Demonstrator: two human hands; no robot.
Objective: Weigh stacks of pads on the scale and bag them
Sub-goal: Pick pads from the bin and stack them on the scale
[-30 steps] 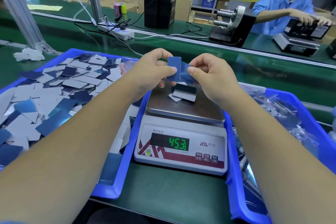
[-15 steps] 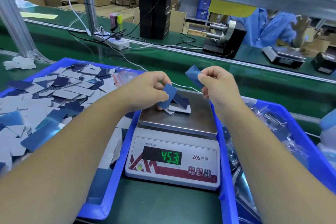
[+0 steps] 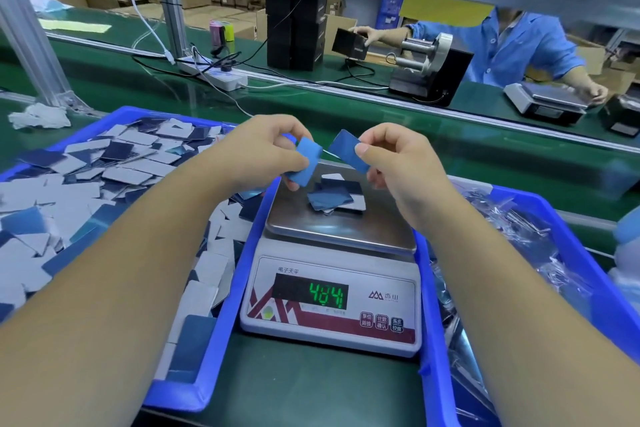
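Observation:
A white digital scale [image 3: 332,308] stands between two blue bins, its green display lit. A small stack of blue and white pads [image 3: 334,199] lies on its steel pan [image 3: 346,229]. Above the pan, my left hand [image 3: 256,156] pinches a light-blue pad [image 3: 306,161]. My right hand [image 3: 394,163] pinches a darker blue pad [image 3: 348,151] by one end. The two held pads are slightly apart.
The blue bin at left [image 3: 194,388] is full of loose blue and white pads. The blue bin at right [image 3: 571,218] holds clear plastic bags. Across the green conveyor a person in a blue coat [image 3: 519,45] works at another scale [image 3: 547,104]; a power strip [image 3: 214,74] lies beyond.
My left hand has risen from the pan and holds a pad up beside the right hand's pad. One more pad lies on the stack, and the scale's display has changed.

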